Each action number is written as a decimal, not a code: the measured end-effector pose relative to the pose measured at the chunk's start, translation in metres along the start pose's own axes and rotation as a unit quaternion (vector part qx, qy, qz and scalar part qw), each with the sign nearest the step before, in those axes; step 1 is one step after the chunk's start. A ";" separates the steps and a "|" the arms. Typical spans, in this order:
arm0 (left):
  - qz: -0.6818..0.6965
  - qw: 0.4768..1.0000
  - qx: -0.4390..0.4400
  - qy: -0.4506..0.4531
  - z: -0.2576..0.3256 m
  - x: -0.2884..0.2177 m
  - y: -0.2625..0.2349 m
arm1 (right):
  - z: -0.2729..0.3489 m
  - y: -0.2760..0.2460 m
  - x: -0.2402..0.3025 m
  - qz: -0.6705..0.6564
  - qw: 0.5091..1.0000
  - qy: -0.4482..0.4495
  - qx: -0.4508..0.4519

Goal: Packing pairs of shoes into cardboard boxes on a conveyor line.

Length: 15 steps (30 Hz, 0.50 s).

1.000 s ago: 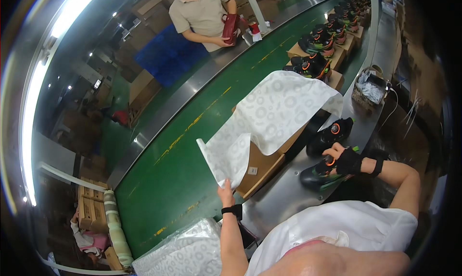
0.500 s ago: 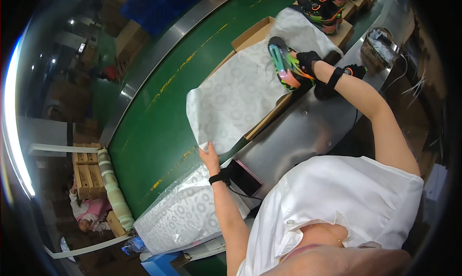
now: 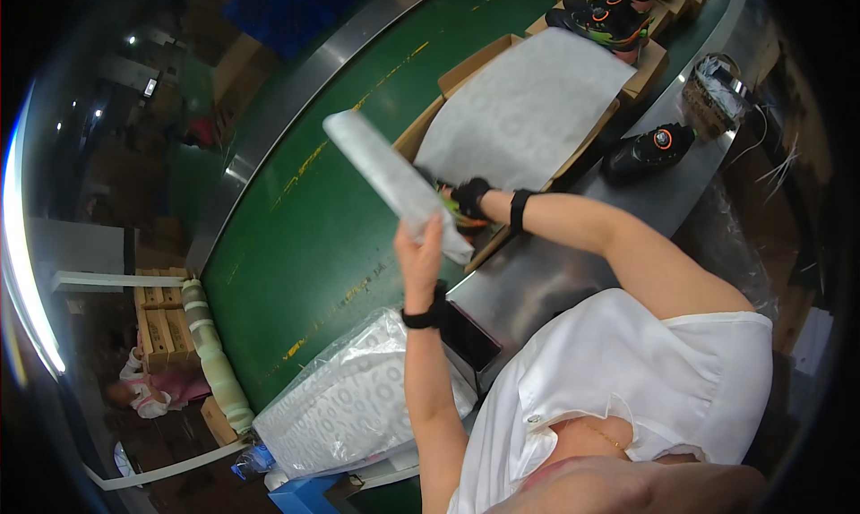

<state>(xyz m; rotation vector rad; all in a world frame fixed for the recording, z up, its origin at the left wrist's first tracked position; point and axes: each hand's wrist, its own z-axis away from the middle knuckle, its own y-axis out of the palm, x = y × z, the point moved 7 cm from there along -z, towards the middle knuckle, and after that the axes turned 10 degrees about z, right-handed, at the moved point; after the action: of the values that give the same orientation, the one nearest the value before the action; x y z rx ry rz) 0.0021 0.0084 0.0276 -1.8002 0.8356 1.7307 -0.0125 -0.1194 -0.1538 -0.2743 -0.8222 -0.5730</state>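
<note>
A sheet of patterned white tissue paper [image 3: 528,102] lies across an open cardboard shoebox [image 3: 475,64]. My left hand [image 3: 419,259] pinches the near-left end of the paper, which stands raised in a folded flap. In a black partial glove, my right hand [image 3: 470,198] grips a multicoloured sports shoe [image 3: 463,219] low at the left end of the box. The flap and my hand hide most of that shoe. A black sports shoe [image 3: 649,151] with an orange-ringed dial sits on the metal ledge right of the box.
The box is on a green conveyor belt [image 3: 296,218]. More shoes [image 3: 600,21] stand on boxes at the far right, near a small basket [image 3: 712,93]. A bagged stack of tissue paper [image 3: 358,406] and a dark phone [image 3: 470,335] are near my left arm. Another person [image 3: 157,389] is at far left.
The multicoloured shoe has moved left and down into the box with my right hand. My left hand has lifted the paper's end off the belt side, folding it up.
</note>
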 end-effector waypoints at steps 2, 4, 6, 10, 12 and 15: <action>-0.215 0.972 0.046 0.083 -0.014 0.009 0.025 | 0.003 0.017 -0.006 0.106 0.993 -0.042 0.042; -0.119 0.992 0.048 0.020 -0.022 0.030 0.027 | 0.007 0.005 -0.006 0.148 0.984 -0.075 0.070; -0.019 0.998 0.047 -0.047 -0.029 0.053 0.020 | 0.021 -0.019 0.006 0.176 0.974 -0.121 0.079; -0.269 0.962 0.000 0.035 -0.053 0.066 -0.018 | 0.058 -0.148 0.029 -0.006 0.958 -0.270 -0.098; -0.491 0.837 -0.023 0.239 -0.049 0.051 0.023 | 0.070 -0.249 0.017 -0.021 0.865 -0.430 -0.258; -0.572 0.791 0.203 0.076 -0.047 0.125 0.033 | 0.134 -0.333 0.010 0.168 0.781 -0.314 -0.512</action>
<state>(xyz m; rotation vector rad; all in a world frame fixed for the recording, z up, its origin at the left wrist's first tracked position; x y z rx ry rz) 0.0104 -0.0591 -0.0924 -1.5671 0.0289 0.5557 -0.2809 -0.3353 -0.0540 -1.6660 -0.9953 -0.5444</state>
